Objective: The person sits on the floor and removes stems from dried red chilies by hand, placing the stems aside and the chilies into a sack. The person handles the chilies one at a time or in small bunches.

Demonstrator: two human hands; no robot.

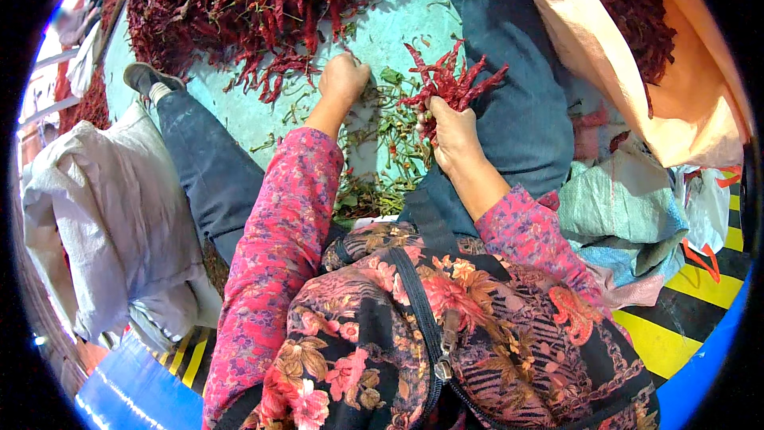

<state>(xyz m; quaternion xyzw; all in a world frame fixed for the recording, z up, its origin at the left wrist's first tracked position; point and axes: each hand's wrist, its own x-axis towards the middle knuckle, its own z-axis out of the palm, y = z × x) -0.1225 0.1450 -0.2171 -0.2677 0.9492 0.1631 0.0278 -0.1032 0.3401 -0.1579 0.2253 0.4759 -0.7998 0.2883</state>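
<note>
My right hand [455,131] is closed around a bunch of dried red chili peppers [444,80], whose tips fan out above the fist near my right trouser leg. To its left my left hand [345,79] is curled, back upward, over a pale turquoise surface [394,18] at the near edge of a heap of dried red chilies [268,0]. Its fingertips are hidden, and whether it pinches a chili or stem cannot be made out. Loose green and yellowish stems and leaves [391,128] lie scattered between and below my hands.
An open orange woven sack [704,113] holding dark red chilies [635,18] stands at the right. Below it lie a crumpled green sack [621,197] and a clear plastic bag [707,203]. A full white sack [131,203] sits at the left. Yellow-black striping [662,316] marks the floor.
</note>
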